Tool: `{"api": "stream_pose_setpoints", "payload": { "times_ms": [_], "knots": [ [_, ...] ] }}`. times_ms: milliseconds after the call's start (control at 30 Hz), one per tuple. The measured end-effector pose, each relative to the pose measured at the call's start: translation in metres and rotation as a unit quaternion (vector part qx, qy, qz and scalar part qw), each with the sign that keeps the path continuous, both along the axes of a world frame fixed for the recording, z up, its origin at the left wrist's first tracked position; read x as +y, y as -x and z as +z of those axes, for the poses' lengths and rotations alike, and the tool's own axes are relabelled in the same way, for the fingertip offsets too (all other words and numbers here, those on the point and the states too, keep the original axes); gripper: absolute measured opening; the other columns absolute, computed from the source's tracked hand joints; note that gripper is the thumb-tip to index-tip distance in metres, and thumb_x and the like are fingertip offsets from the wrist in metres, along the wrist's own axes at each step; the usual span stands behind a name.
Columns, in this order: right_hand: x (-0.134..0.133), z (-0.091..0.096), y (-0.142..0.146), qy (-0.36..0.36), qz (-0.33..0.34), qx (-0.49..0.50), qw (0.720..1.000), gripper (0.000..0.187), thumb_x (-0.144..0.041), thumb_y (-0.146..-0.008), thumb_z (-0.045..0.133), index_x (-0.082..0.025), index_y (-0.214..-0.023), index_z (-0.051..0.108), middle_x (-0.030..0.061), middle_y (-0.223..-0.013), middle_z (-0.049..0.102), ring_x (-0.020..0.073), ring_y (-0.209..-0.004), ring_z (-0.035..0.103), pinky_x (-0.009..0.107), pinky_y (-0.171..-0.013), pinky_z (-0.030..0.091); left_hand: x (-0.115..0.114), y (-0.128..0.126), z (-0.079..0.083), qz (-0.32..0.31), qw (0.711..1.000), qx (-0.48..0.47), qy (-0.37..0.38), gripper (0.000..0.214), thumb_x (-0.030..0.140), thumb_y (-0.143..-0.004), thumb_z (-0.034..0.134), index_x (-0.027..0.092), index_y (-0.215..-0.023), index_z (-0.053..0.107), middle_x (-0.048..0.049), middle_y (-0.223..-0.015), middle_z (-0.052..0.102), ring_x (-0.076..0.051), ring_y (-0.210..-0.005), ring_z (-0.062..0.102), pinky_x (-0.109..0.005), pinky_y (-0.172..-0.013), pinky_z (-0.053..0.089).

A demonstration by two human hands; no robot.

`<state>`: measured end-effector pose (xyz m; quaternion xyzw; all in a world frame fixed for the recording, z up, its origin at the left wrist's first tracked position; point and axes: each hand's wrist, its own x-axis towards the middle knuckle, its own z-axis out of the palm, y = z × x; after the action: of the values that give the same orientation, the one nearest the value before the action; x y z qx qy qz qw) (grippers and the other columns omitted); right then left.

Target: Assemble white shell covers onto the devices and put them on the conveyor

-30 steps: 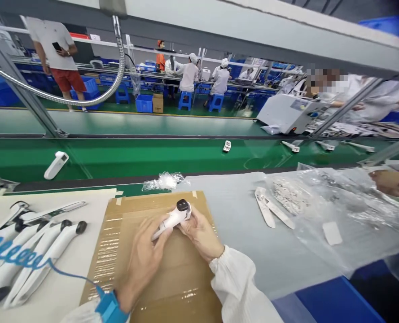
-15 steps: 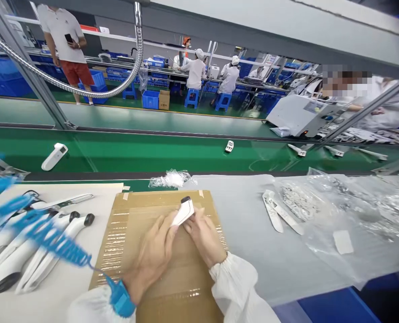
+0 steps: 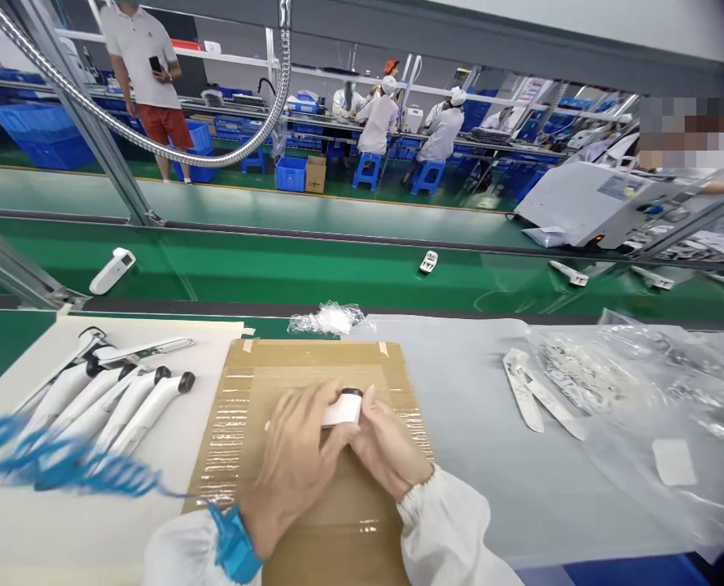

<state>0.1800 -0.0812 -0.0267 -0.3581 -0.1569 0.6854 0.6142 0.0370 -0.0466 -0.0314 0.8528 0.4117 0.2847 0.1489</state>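
Both my left hand (image 3: 297, 464) and my right hand (image 3: 389, 443) grip a white handheld device (image 3: 340, 409) with a black end, and my fingers hide most of its body. My hands rest over a cardboard sheet (image 3: 331, 358) banded with clear tape. A blue antistatic wrist strap (image 3: 234, 544) circles my left wrist, and its blurred coiled blue cord (image 3: 62, 465) swings over to the left. Several similar white devices with black ends (image 3: 117, 411) lie side by side on a cream board (image 3: 215, 342) to the left of the cardboard.
White strip-shaped parts (image 3: 524, 392) and a clear plastic bag (image 3: 636, 382) lie on a grey sheet to the right. Behind, a green conveyor belt (image 3: 276, 277) carries white devices. A co-worker sits at far right beside a white machine (image 3: 587, 207).
The device has turned in my hands and now lies lower and more crosswise, with its black end to the right. The whole view has shifted as my head turned, and the blue cord is swinging.
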Motion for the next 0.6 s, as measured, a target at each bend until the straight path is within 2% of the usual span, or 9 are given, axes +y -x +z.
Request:
{"api": "stream_pose_setpoints", "payload": {
  "times_ms": [100,200,267,333,400,433,500,533,600],
  "knots": [
    [0.001,-0.003,0.012,0.030,-0.024,-0.013,0.999,0.046,-0.060,-0.073,0.074,-0.018,-0.091,0.067,0.0096,-0.099,0.071,0.0269,-0.107,0.062,0.040,-0.093,0.050,-0.009,-0.017,-0.002,-0.007,1.000,-0.005,0.005,0.033,0.034,-0.098,0.044,0.021,-0.128,0.053,-0.0109,-0.124,0.065,-0.027,-0.110,0.063,-0.042,-0.091,0.051],
    [0.006,-0.005,0.016,0.055,-0.034,-0.006,0.998,0.047,-0.061,-0.075,0.072,-0.017,-0.089,0.068,0.0096,-0.096,0.072,0.0260,-0.105,0.064,0.040,-0.093,0.051,0.000,-0.017,0.003,-0.003,0.995,0.020,0.095,0.033,0.037,-0.098,0.042,0.024,-0.125,0.056,-0.0099,-0.122,0.067,-0.028,-0.106,0.065,-0.041,-0.084,0.053],
    [0.008,-0.005,0.007,0.053,-0.010,-0.015,0.998,0.049,-0.062,-0.078,0.069,-0.016,-0.094,0.069,0.0111,-0.101,0.071,0.0257,-0.106,0.064,0.041,-0.097,0.051,0.024,-0.004,0.017,-0.064,0.976,0.061,0.199,0.033,0.042,-0.094,0.050,0.028,-0.123,0.058,-0.0068,-0.117,0.069,-0.027,-0.099,0.068,-0.037,-0.078,0.054],
    [0.004,-0.005,-0.010,0.052,0.005,-0.071,0.996,0.048,-0.059,-0.081,0.067,-0.016,-0.102,0.068,0.0115,-0.111,0.070,0.0248,-0.108,0.064,0.043,-0.102,0.048,0.061,0.013,0.041,-0.151,0.933,0.104,0.310,0.034,0.046,-0.088,0.057,0.027,-0.116,0.063,-0.0050,-0.104,0.073,-0.024,-0.083,0.070,-0.031,-0.066,0.054],
    [-0.004,-0.006,-0.032,0.064,-0.009,-0.167,0.984,0.047,-0.056,-0.082,0.067,-0.019,-0.110,0.066,0.0103,-0.118,0.068,0.0232,-0.110,0.063,0.043,-0.106,0.045,0.108,0.030,0.068,-0.181,0.884,0.127,0.412,0.036,0.050,-0.093,0.046,0.022,-0.104,0.067,-0.0040,-0.082,0.072,-0.018,-0.058,0.066,-0.025,-0.048,0.046],
    [-0.009,-0.007,-0.043,0.074,-0.016,-0.217,0.973,0.046,-0.056,-0.082,0.067,-0.020,-0.113,0.065,0.0097,-0.120,0.067,0.0229,-0.110,0.063,0.043,-0.108,0.044,0.133,0.035,0.080,-0.153,0.887,0.126,0.416,0.036,0.049,-0.091,0.050,0.019,-0.103,0.066,-0.0034,-0.076,0.071,-0.017,-0.053,0.064,-0.023,-0.045,0.043],
    [-0.020,-0.011,-0.061,0.093,-0.023,-0.300,0.949,0.048,-0.058,-0.083,0.065,-0.021,-0.113,0.065,0.0093,-0.121,0.067,0.0235,-0.110,0.063,0.043,-0.108,0.044,0.180,0.038,0.096,-0.047,0.937,0.135,0.320,0.034,0.045,-0.089,0.055,0.016,-0.104,0.066,-0.0030,-0.072,0.070,-0.016,-0.054,0.063,-0.023,-0.050,0.045],
    [-0.024,-0.013,-0.067,0.099,-0.024,-0.332,0.938,0.049,-0.060,-0.082,0.064,-0.022,-0.113,0.065,0.0093,-0.120,0.067,0.0242,-0.109,0.063,0.044,-0.107,0.045,0.202,0.036,0.098,0.015,0.955,0.141,0.261,0.034,0.042,-0.090,0.056,0.015,-0.109,0.065,-0.0040,-0.073,0.071,-0.018,-0.060,0.066,-0.025,-0.057,0.048],
    [-0.028,-0.013,-0.073,0.104,-0.024,-0.386,0.916,0.051,-0.064,-0.080,0.063,-0.022,-0.111,0.066,0.0093,-0.119,0.068,0.0262,-0.108,0.062,0.044,-0.103,0.048,0.237,0.027,0.092,0.095,0.969,0.140,0.183,0.035,0.031,-0.092,0.054,0.013,-0.122,0.060,-0.0096,-0.091,0.073,-0.021,-0.084,0.068,-0.030,-0.077,0.050]
  ]
}}
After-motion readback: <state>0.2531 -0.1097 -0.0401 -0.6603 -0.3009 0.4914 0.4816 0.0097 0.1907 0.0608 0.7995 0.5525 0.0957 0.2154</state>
